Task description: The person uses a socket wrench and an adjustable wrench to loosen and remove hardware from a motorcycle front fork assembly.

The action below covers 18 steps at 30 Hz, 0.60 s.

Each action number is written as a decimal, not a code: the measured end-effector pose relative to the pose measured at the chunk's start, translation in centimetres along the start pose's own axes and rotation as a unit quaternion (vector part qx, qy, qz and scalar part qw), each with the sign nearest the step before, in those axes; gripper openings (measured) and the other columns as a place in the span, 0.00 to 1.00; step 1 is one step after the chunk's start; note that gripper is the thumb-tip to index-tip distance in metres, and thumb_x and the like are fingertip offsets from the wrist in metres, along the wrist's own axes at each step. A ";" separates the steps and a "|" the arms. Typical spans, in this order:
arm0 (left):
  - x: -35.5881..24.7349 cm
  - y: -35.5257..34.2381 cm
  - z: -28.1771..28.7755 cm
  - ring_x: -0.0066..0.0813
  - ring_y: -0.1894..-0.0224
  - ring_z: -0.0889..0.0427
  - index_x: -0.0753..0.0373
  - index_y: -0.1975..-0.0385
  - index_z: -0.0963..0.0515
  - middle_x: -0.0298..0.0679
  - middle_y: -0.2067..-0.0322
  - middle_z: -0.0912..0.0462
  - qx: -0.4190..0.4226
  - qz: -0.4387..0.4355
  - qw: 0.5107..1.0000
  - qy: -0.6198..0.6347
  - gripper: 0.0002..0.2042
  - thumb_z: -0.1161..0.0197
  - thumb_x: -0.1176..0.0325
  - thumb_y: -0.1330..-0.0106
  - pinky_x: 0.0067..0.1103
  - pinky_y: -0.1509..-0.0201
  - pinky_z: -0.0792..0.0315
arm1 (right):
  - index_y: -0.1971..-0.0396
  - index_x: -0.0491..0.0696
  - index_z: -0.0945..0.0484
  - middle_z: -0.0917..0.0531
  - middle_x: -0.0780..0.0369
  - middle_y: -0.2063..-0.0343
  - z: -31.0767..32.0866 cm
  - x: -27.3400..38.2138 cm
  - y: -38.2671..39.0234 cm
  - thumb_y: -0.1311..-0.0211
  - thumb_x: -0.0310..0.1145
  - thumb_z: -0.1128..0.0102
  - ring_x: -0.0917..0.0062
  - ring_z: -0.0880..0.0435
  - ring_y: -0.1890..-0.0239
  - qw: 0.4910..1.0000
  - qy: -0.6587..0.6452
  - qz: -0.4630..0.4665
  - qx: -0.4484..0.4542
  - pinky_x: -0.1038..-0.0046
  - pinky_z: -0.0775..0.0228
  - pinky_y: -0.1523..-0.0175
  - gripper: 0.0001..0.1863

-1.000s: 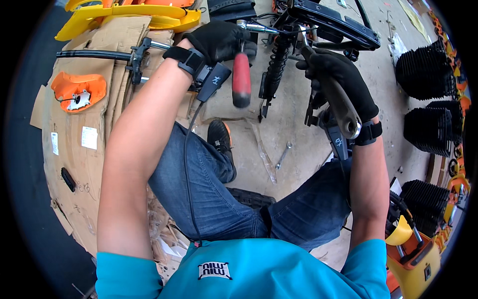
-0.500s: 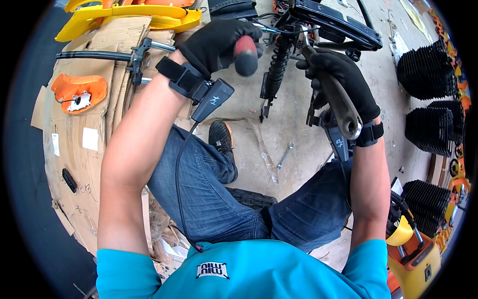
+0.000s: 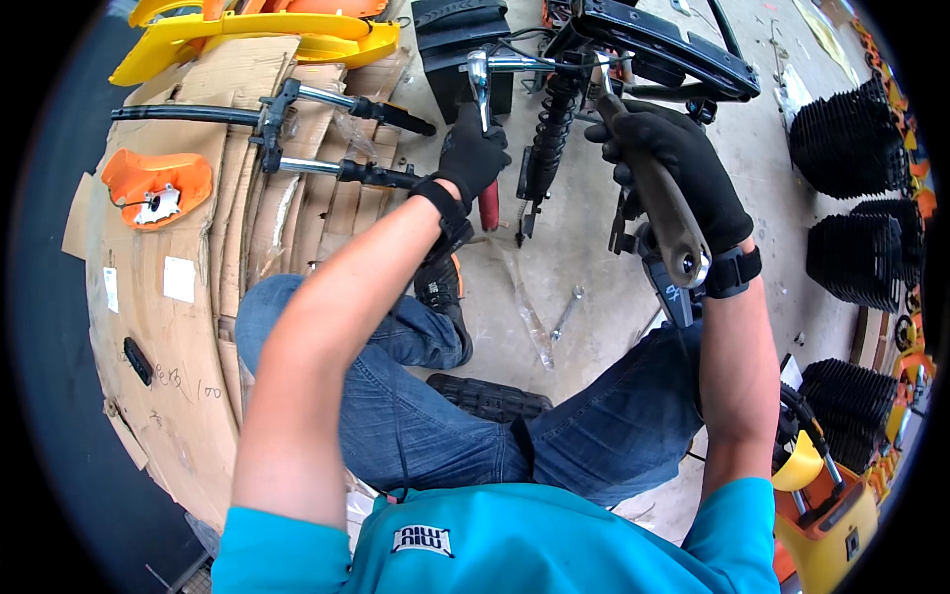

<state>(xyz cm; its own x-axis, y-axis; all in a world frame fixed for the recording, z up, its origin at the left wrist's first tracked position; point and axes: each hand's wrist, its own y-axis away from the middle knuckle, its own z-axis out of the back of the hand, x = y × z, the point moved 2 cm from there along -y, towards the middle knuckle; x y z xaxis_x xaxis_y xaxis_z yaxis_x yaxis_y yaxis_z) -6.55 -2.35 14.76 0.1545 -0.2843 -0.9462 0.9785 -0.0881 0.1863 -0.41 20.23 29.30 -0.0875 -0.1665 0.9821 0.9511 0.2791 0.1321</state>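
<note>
My left hand (image 3: 473, 153), in a black glove, is closed around a ratchet wrench with a chrome head (image 3: 479, 71) and a red grip (image 3: 489, 206). A shiny socket extension (image 3: 520, 63) runs from its head toward the black vehicle frame (image 3: 668, 48). Gloved too, my right hand (image 3: 683, 163) is wrapped round a large dark wrench (image 3: 665, 193) with a ring end toward me. The wrench's far end reaches the frame, right of a black coil-spring shock absorber (image 3: 551, 134); its exact seat is too small to tell.
A small wrench (image 3: 567, 312) lies on the floor between my legs. Left, a front fork (image 3: 272, 124) and an orange cover (image 3: 156, 188) rest on cardboard (image 3: 178, 327). Yellow panels (image 3: 297, 38) lie behind. Stacked black ribbed parts (image 3: 849, 144) stand right.
My left hand has swung lower and turned, so the ratchet's red grip now points down toward me and its chrome head shows. My right hand has hardly moved.
</note>
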 end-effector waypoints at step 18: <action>-8.0 0.6 4.4 0.31 0.78 0.18 0.73 0.64 0.31 0.43 0.76 0.23 0.192 0.033 0.977 -0.091 0.10 0.46 0.69 0.32 0.25 0.77 0.22 | 0.60 0.41 0.22 0.18 0.60 0.66 0.4 0.6 -0.8 0.34 0.30 0.48 0.79 0.17 0.66 0.999 -0.046 -0.008 0.000 0.78 0.20 0.62 0.09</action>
<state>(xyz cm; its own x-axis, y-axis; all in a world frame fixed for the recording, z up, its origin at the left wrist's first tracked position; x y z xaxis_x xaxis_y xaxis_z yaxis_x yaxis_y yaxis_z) -7.84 -4.38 23.59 0.1541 -0.4636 -0.8726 0.8388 -0.4054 0.3635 -1.30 20.29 29.84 -0.1294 -0.0838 0.9880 0.9496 0.2763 0.1478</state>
